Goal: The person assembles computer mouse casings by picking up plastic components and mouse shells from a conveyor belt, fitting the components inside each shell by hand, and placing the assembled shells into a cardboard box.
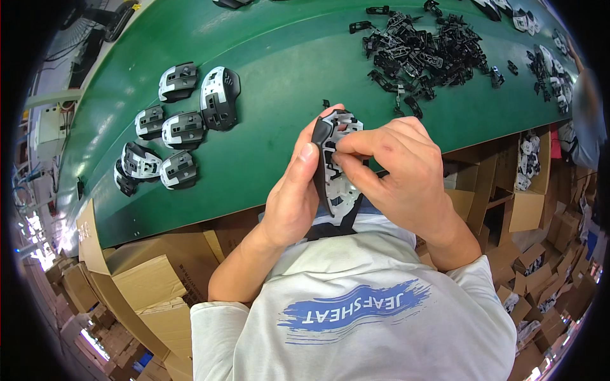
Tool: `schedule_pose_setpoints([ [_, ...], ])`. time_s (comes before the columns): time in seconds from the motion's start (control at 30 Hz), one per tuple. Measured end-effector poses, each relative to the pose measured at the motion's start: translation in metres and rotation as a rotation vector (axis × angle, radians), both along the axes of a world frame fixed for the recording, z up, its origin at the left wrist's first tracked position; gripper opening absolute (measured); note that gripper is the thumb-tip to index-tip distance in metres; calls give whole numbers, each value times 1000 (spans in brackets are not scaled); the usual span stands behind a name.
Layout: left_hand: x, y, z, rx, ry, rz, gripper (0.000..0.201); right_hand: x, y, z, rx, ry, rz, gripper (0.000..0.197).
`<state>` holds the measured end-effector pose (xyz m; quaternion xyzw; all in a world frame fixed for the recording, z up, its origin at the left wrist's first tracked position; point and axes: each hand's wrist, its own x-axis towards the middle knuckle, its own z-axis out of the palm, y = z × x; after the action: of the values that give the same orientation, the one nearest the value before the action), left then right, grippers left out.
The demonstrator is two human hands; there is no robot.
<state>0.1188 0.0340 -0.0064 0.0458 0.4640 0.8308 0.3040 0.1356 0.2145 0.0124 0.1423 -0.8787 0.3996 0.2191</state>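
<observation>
The left hand (293,203) is gripping a moulded plastic shell (335,166), a curved piece with a glossy black outer rim and a pale grey inner face cut with slots and ribs, its fingers wrapped around the back and its thumb lying flat along the black left edge. The right hand (401,174) is covering the shell's right side, thumb and forefinger pressed together in a pinch on the grey inner face near the top; what lies between them is too small to tell. The shell is being held upright above the near edge of the green belt (267,57), just in front of the person's chest. On the belt to the far left, a cluster of finished shells (184,120) is lying, rounded, black and grey. To the far right, a heap of small black clips (426,54) is lying tangled, thin and angular. Open brown cardboard boxes (152,286) are standing below the belt on both sides.
</observation>
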Motion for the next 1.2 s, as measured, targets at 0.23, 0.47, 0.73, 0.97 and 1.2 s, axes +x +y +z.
schedule_pose_setpoints([
  [0.23, 2, -5, 5, 228, -212, 44, 63, 1, 10, -4, -72, 43, 63, 25],
  [0.47, -1, -6, 9, 334, -257, -38, 64, 9, 10, -19, -818, -471, 125, 55],
  [0.73, 1, 5, 6, -330, 59, 71, 54, 3, 8, -25, -693, -306, 15, 48],
  [0.97, 8, 9, -14, -475, 224, 328, 42, 7, -6, -31, -279, -201, 53, 72],
  [1.2, 6, 1, -27, -610, 414, 288, 38, 5, -23, -46, -354, -104, 14, 83],
])
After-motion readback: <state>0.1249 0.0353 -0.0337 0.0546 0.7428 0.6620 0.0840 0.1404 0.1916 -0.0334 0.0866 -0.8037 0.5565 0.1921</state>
